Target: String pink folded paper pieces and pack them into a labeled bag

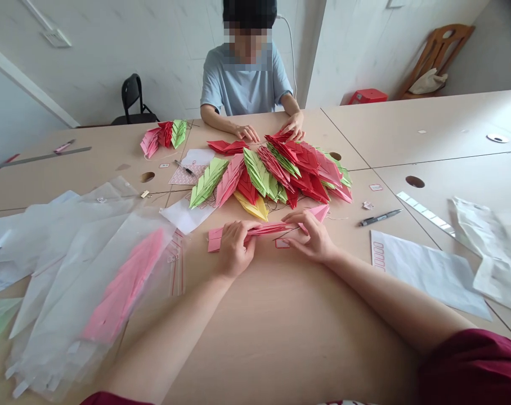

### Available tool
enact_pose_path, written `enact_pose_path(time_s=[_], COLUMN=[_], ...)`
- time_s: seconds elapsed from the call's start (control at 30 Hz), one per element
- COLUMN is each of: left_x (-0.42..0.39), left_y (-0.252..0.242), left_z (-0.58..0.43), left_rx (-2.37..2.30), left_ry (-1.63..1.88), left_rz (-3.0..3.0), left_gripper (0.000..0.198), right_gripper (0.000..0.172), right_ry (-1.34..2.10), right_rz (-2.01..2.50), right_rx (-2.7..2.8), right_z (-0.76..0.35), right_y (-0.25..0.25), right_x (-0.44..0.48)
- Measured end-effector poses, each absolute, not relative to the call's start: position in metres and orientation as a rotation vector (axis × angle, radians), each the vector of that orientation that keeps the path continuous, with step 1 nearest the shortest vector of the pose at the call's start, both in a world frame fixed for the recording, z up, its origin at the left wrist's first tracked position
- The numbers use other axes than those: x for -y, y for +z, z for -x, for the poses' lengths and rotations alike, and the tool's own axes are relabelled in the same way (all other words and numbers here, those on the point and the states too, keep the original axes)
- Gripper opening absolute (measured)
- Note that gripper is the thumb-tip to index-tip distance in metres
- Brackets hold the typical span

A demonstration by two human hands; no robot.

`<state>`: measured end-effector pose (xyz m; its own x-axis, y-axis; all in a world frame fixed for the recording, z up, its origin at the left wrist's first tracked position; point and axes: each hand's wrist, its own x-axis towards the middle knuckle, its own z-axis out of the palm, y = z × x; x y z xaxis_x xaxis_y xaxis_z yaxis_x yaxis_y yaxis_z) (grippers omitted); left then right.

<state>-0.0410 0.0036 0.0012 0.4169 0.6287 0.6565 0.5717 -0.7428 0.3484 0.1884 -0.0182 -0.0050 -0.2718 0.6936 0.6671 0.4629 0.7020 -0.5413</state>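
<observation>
A long pink folded paper piece (264, 229) lies flat on the wooden table (281, 326) in front of me. My left hand (234, 247) is closed on its left part, fingers pinched over the paper. My right hand (310, 236) pinches its right end, near the pointed pink tip. Just beyond lies a pile of folded paper leaves (276, 174) in red, green, pink and yellow.
A person in a light blue shirt (245, 84) sits opposite, both hands on the pile's far edge. Clear plastic bags (82, 264), one holding a pink piece, lie at left. A pen (380, 217), white sheets (428, 270) and a ruler (424, 212) lie at right. A smaller leaf stack (162, 136) sits far left.
</observation>
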Motion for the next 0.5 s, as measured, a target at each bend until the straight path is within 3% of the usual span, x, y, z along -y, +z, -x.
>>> enact_pose_path(time_s=[0.17,0.5], left_x=[-0.0076,-0.0084], left_y=[0.0017,0.0], left_z=[0.0413,0.0364], left_rx=[-1.146,-1.055], left_ry=[1.322,1.371], left_rz=[-2.52,-2.441], left_gripper=[0.023,0.016], right_gripper=[0.008,0.003], right_ry=[0.17,0.055], right_rz=[0.953,1.009], right_rx=[1.883,1.851], right_z=[-0.1886,-0.1893], right_y=[-0.0057,-0.0078], right_x=[0.0144,0.0124])
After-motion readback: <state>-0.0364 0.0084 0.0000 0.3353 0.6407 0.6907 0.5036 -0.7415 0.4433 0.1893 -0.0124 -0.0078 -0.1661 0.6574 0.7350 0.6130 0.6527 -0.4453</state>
